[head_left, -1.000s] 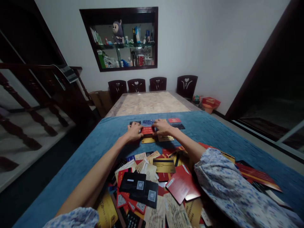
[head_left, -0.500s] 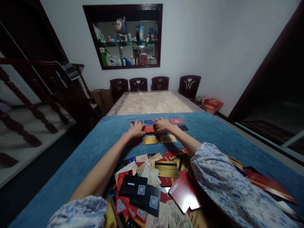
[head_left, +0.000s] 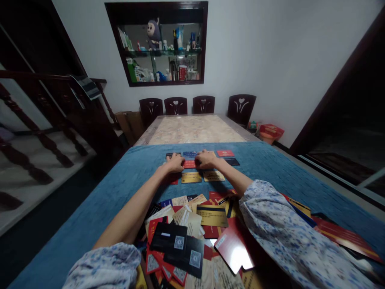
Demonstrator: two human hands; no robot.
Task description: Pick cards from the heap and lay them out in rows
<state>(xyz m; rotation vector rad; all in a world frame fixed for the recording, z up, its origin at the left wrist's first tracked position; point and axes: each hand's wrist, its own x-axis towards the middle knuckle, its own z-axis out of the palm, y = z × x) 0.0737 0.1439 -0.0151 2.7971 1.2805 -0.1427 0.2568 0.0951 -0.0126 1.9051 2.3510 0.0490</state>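
A red card (head_left: 189,164) lies in the middle row of laid-out cards on the blue cloth. My left hand (head_left: 175,164) has its curled fingers at the card's left end, and my right hand (head_left: 205,159) pinches at its right end. Behind it lies a blue card (head_left: 189,154); in front are a gold card (head_left: 191,177) and a second gold card (head_left: 213,176). At the right of the rows sit a small red card (head_left: 225,153) and a dark card (head_left: 232,161). My hands partly cover a black card (head_left: 173,154) and other cards.
A loose heap of cards, with a black QR-code card (head_left: 169,237) on top, spreads between my forearms. More cards (head_left: 345,237) lie beyond my right sleeve. The blue cloth (head_left: 114,192) covers the near part of the table; several chairs (head_left: 176,106) stand behind.
Both hands stay at the ends of the red card, with hardly any finger movement. The view has shifted slightly.
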